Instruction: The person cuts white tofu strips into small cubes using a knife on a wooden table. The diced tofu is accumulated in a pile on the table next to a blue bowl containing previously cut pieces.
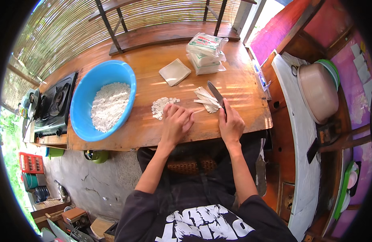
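My left hand (177, 121) holds the end of a thin pale strip (199, 110) over the wooden table, just right of a small pile of cut white squares (161, 106). In my right hand (231, 121) is the handle of a knife (216, 93), its blade pointing up and away. Beside the blade lies a loose bundle of pale flat strips (206, 98). A large blue plastic basin (78, 121) to the left holds a heap of similar small pieces. Farther back lies a stack of square wrapper sheets (174, 72).
Plastic-wrapped packs (205, 54) are stacked at the table's back right, near a wooden shelf (173, 34). A black gas stove (56, 104) stands left of the basin. The table's front edge runs close below my hands.
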`<state>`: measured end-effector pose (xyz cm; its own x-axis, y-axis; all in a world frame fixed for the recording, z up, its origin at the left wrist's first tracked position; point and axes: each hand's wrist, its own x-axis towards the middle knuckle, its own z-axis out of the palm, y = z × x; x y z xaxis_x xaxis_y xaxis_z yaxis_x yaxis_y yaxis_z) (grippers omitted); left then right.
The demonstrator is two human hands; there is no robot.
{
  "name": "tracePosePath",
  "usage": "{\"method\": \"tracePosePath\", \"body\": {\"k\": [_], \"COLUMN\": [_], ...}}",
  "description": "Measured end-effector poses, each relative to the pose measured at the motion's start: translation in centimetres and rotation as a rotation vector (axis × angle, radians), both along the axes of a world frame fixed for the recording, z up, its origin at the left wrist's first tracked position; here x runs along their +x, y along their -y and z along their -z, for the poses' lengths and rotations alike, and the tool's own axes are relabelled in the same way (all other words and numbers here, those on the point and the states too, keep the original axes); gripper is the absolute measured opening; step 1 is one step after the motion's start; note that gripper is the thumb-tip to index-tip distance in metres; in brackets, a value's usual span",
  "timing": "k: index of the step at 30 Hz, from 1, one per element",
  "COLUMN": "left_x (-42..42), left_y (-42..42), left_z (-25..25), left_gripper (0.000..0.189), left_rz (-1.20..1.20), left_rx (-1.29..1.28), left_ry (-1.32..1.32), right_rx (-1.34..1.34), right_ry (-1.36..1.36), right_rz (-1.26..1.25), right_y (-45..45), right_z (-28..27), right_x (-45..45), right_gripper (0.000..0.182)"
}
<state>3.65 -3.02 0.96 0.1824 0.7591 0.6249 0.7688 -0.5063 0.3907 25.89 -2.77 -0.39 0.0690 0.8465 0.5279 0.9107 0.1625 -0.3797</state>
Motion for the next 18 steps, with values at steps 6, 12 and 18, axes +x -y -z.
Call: {"method": "tracePosePath", "body": {"k": [6,12,18], "left_x": [-4.3,-4.8,-3.6], "left_y": [3.8,3.9,3.8], "left_z": [1.3,1.5,2.1], "left_gripper": [0.008,0.012,0.021], "left_rz": [-0.121,-0.054,0.003], "left_rx": [-0.059,-0.105,-0.118], "left_ry": [-0.025,0.015,-0.076], "right_rx": [-0.026,-0.399,-0.523], "right_ry": [0.016,-0.183,-0.275], "right_rz": [-0.071,-0.190,-0.353], "right_y": [2.9,6.4,9.2], "right_z": [-0.4,-2.7,-4.0], "right_x": [-1.3,-3.6,-4.6], "right_gripper": [0.040,0.041,0.042]}}
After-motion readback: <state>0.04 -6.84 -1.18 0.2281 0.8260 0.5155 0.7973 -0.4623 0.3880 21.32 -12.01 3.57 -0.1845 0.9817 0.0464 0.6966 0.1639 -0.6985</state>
